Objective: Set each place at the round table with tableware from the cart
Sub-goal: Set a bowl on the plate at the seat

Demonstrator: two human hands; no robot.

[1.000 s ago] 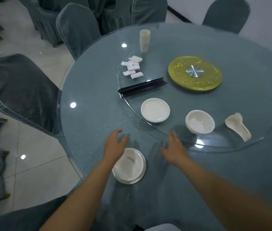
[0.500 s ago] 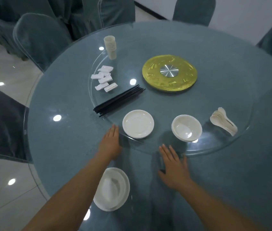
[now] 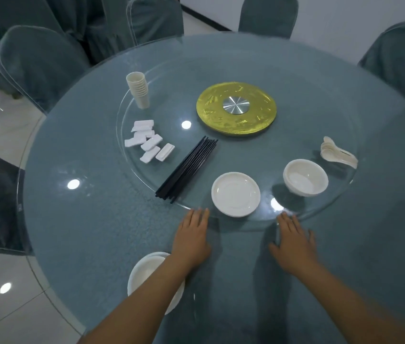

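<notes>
Now both hands lie flat with straight, released fingers, grasping nothing: the left hand (image 3: 191, 240) has its fingertips at the near edge of the glass turntable (image 3: 330, 214), and the right hand (image 3: 293, 240) reaches the same rim further right. One place looks begun at the near left edge of the surface (image 3: 84, 219), where a white plate with a bowl (image 3: 144, 271) sits partly under the left forearm. On the turntable wait the stack of plates (image 3: 235, 194) at its near edge, the bowls (image 3: 305, 177) to the right, spoons (image 3: 338, 152) beyond them, black chopsticks (image 3: 187, 167), white chopstick rests (image 3: 148, 141) and stacked cups (image 3: 138, 90) toward the far left. Likely the step is turning the glass or taking the next plate. Push gently along the rim with flat fingers, keeping the speed low so the loose chopsticks and tall cups do not slide or topple.
</notes>
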